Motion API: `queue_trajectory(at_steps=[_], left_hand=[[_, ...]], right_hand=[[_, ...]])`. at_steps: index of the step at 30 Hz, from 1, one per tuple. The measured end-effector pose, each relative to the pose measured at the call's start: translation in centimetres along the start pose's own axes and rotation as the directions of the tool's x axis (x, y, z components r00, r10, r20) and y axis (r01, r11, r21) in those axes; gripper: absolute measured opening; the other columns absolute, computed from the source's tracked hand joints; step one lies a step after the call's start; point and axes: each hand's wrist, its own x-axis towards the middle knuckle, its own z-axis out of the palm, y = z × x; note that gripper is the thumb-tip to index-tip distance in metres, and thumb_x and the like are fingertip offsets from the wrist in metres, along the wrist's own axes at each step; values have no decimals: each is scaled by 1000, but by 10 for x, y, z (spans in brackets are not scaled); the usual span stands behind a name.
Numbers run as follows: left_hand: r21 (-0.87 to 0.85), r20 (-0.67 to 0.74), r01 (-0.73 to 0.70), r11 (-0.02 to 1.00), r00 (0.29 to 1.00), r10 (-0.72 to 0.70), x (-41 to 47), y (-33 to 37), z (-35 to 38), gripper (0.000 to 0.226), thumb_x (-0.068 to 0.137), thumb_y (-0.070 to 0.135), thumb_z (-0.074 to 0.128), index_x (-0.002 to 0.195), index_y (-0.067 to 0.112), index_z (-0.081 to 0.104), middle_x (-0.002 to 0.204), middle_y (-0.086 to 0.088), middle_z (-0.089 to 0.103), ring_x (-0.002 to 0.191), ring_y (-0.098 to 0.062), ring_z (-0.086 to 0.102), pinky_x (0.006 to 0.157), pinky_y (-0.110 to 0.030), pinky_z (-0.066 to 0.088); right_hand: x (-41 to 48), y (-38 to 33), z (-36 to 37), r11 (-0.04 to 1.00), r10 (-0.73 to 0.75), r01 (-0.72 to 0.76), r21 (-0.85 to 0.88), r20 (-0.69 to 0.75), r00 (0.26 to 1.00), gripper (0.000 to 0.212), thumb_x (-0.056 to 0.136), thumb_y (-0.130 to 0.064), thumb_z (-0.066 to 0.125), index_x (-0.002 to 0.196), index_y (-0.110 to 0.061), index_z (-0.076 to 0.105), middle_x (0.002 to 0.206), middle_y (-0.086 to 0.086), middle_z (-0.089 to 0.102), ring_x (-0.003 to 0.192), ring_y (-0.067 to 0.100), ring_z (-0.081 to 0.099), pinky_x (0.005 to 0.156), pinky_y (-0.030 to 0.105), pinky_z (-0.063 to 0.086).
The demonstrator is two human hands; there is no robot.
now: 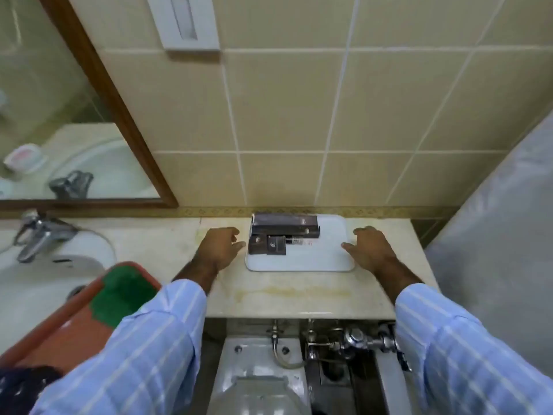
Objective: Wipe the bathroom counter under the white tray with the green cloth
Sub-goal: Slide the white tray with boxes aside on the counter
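1. Beige tiled wall (284, 115) behind everything, with a wood-framed mirror (74, 115) at the left.
2. Pale stone desk (299, 295) running along the wall, yellowish stain near its front edge; white sink (45, 283) and chrome tap (39, 238) set in at the left.
3. Orange bin (59, 330) at lower left, over the sink's near edge, holding the green cloth (119, 292), partly hidden by the left sleeve (134, 354).
4. White tray (314, 256) flat on the desk against the wall strip, between the two hands.
5. Dark boxes (284, 232) piled on the tray's left and back part; right half bare.
6. Left hand (220, 250) just beside the tray's left edge, grip apart, fingers curled, thumb tip close to the rim; contact cannot be told.
7. Right hand (369, 250) just beside the tray's right edge, grip apart, thumb pointing at the rim, holding nothing.
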Motion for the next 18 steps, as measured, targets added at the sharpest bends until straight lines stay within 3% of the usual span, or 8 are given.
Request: queue_trajectory(at_steps=[5,9,12,15,18], left_hand=[[-79,-35,191,978,980,-195,3,-5,53,29,92,20,69,115,4,77,123,-13,74,119,-31,65,105,-31,46],[-137,-58,246,960,965,-255,13,0,64,14,83,12,68,84,6,80,81,-15,79,88,-31,75,89,-32,58],[-187,-56,266,946,958,-280,12,4,66,11,82,5,66,78,5,76,64,-13,74,70,-32,77,78,-32,62],[-249,-55,239,938,964,-260,5,13,63,9,88,1,67,92,5,75,76,-13,74,66,-33,77,56,-18,54],[-242,-49,196,950,976,-214,0,28,62,14,90,2,68,102,2,75,90,-11,72,64,-33,74,56,-16,49]], right_hand=[[22,15,37,988,92,-91,128,-1,996,39,98,-31,61,122,-1,64,129,21,67,122,38,60,96,35,47],[35,23,39,947,181,-157,281,-63,981,32,90,-15,65,120,-4,71,122,19,71,115,38,66,94,36,53],[39,31,38,935,175,-162,316,-15,984,20,82,-14,71,94,-1,80,102,16,78,104,34,70,87,32,54],[32,42,30,899,205,-196,391,17,979,23,79,-20,76,80,2,79,86,18,79,89,34,73,78,33,55],[7,60,17,845,273,-256,469,32,961,24,79,-19,77,77,5,78,81,20,79,83,33,75,83,40,61]])
